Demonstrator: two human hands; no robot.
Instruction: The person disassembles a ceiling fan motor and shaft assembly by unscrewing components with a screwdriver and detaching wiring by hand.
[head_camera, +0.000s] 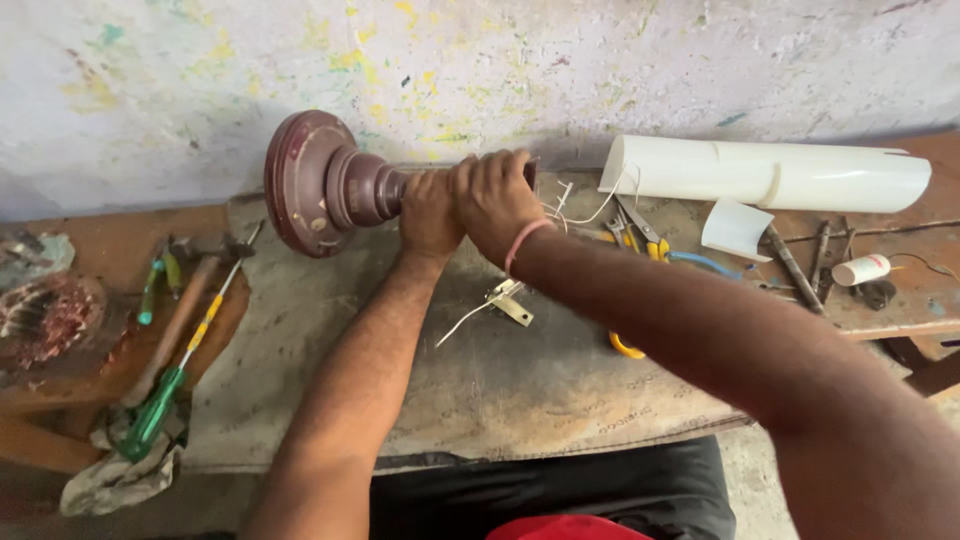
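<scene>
Both hands are clenched around the narrow stem of a dark maroon fan canopy (330, 185), a turned, flared piece that lies on its side at the back of the counter (500, 390), close to the paint-flecked wall (500, 60). The left hand (430, 212) grips the stem just beside the flare; the right hand (493, 198) wraps it next along, touching the left, so the two sit side by side on the same shaft. The piece's long axis runs left to right, parallel with the wall, its broad round end pointing left and away from both hands, and the left hand is the nearer to that end. White wires (580, 212) trail from the stem's right end, past the right hand. Farther right lies a white curved blade (770, 172), with yellow-handled pliers (640, 240) near it. A small brass bracket (510, 303) lies under the forearms, and a green-handled screwdriver (165, 390) lies well apart at the left
</scene>
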